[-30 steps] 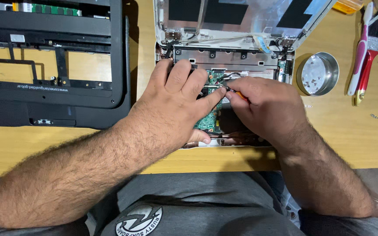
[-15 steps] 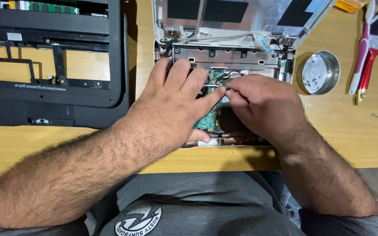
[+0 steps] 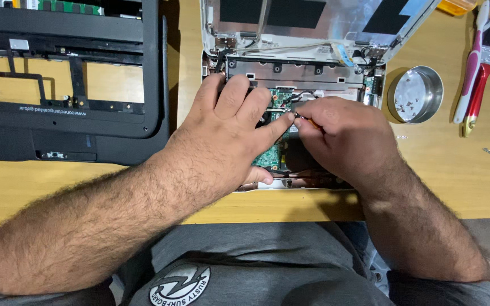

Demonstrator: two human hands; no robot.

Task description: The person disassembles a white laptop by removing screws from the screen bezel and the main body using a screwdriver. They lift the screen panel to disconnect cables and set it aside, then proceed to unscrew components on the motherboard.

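Observation:
An opened white laptop base point(image 3: 290, 73) lies on the wooden table, its green circuit board point(image 3: 270, 156) partly showing between my hands. My left hand point(image 3: 228, 127) lies flat over the board, fingers spread, index finger pointing right toward the tool tip. My right hand point(image 3: 344, 136) is closed around a small screwdriver point(image 3: 307, 120) with an orange shaft; its tip meets the board near black cables point(image 3: 290, 97). Most of the board is hidden under my hands.
A black laptop palmrest frame point(image 3: 69, 113) lies at the left. A round metal dish point(image 3: 418, 93) holding several screws sits to the right. A red-handled brush point(image 3: 480, 73) and a white-and-pink tool point(image 3: 471, 68) lie at the far right. The laptop's lid point(image 3: 313, 17) lies open at the back.
Both hands stay on the board; the right hand with the screwdriver has shifted only slightly.

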